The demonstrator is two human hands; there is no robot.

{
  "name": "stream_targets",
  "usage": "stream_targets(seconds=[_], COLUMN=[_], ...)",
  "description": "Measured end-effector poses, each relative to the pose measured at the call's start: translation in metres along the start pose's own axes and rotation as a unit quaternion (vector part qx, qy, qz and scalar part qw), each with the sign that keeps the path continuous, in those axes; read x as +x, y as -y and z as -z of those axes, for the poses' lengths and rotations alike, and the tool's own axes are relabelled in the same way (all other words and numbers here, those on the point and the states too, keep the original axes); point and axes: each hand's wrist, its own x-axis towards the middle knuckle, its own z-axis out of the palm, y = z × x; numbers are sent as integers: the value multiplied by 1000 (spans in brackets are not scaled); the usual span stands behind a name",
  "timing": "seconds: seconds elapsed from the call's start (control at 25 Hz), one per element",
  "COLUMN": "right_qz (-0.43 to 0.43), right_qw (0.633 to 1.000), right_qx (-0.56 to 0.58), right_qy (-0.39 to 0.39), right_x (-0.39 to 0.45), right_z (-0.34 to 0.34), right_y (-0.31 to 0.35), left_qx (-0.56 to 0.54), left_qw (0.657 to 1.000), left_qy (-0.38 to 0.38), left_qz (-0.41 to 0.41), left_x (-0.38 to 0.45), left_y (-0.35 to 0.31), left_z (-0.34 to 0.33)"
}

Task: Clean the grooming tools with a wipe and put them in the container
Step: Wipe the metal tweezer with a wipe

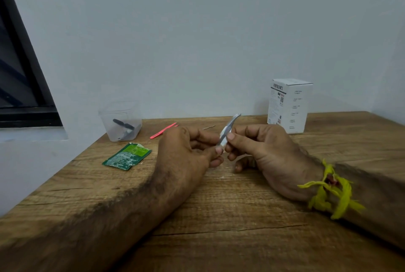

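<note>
Over the middle of the wooden table (219, 217), my left hand (186, 151) pinches the lower end of a silver metal grooming tool (231, 122) that points up and to the right. My right hand (260, 148) pinches a small white wipe (224, 139) against the tool's shaft. A clear plastic container (121, 119) stands at the back left with a dark tool inside. A pink tool (163, 130) lies on the table just behind my left hand. A thin metal tool (209, 127) lies farther back, mostly hidden.
A torn green wipe sachet (126, 156) lies left of my left hand. A white printed box (288, 105) stands at the back right against the wall. A dark window frame (24, 74) sits at the left. A yellow thread band (333, 190) circles my right wrist.
</note>
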Motion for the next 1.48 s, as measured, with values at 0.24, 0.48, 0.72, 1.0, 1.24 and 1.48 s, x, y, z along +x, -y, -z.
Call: stream_targets(seconds=[0.24, 0.48, 0.72, 1.0, 1.24, 1.48], right_qz=[-15, -53, -63, -64, -66, -36], right_qw=[1000, 993, 988, 988, 991, 982], right_qx=[14, 94, 125, 123, 109, 79], right_qy=[4, -41, -60, -73, -44, -169], right_x=[-1, 3, 8, 10, 8, 10], right_z=[2, 3, 9, 9, 9, 8], right_y=[1, 0, 3, 2, 2, 3], left_qx=[22, 32, 65, 131, 225, 82], left_qw=[1000, 999, 998, 991, 972, 997], left_qy=[10, 7, -13, -21, -48, -7], left_qz=[8, 16, 20, -9, -47, 11], left_x=[-2, 3, 4, 4, 8, 11], left_y=[-3, -3, 3, 6, 8, 8], left_z=[-3, -4, -4, -3, -2, 5])
